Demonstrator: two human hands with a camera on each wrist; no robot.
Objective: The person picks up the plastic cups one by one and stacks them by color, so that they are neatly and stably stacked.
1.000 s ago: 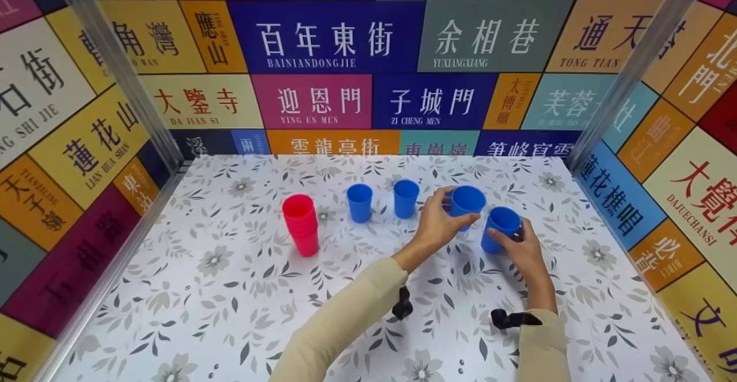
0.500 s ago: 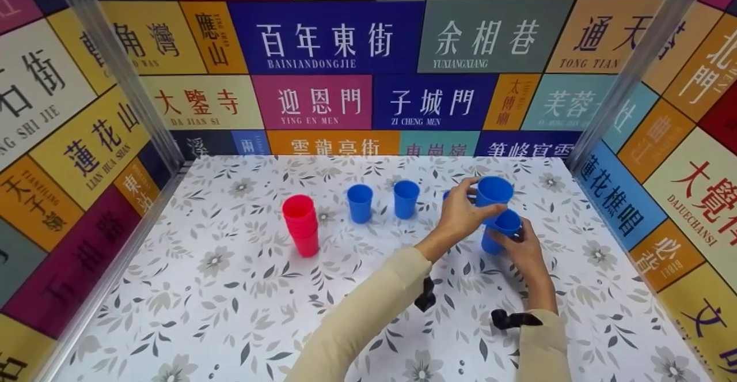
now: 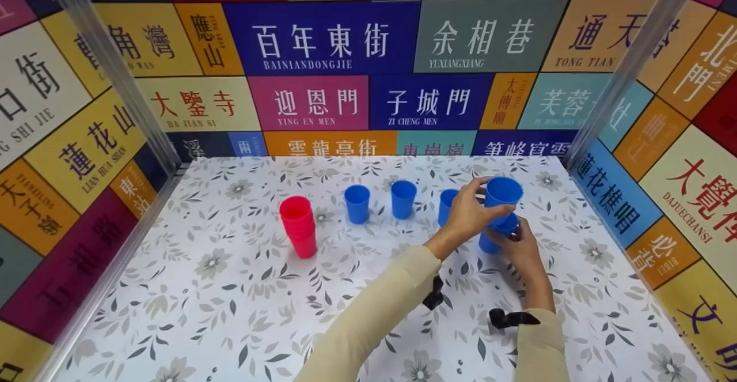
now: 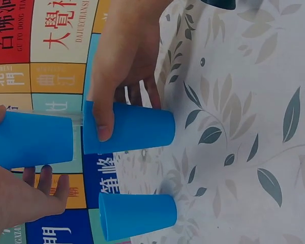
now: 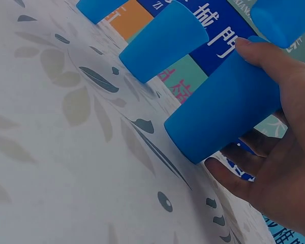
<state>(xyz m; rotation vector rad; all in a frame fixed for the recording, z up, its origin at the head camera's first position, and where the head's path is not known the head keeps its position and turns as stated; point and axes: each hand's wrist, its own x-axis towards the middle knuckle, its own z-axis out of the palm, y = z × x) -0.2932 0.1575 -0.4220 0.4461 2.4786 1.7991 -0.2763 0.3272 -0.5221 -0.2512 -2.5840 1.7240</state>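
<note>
My left hand (image 3: 467,212) grips a blue plastic cup (image 3: 503,193) near its rim, thumb on the near side. That cup is upright and hangs over a second blue cup (image 3: 489,242), with a small gap between them in the left wrist view. My right hand (image 3: 521,249) holds this lower cup, its thumb (image 5: 254,51) near the rim and the other fingers round the far side. The lower cup stands upright on the table. Just left of it another blue cup (image 3: 447,206) stands partly hidden behind my left hand.
Two more blue cups, one nearer (image 3: 403,199) and one farther left (image 3: 357,203), stand upright in the same row. A stack of red cups (image 3: 298,226) stands left of them. Sign-printed walls (image 3: 322,36) close off the back and sides of the flower-patterned table (image 3: 242,313).
My left hand has moved right with its blue cup, from over the third blue cup to above the one in my right hand. My right hand stays in place.
</note>
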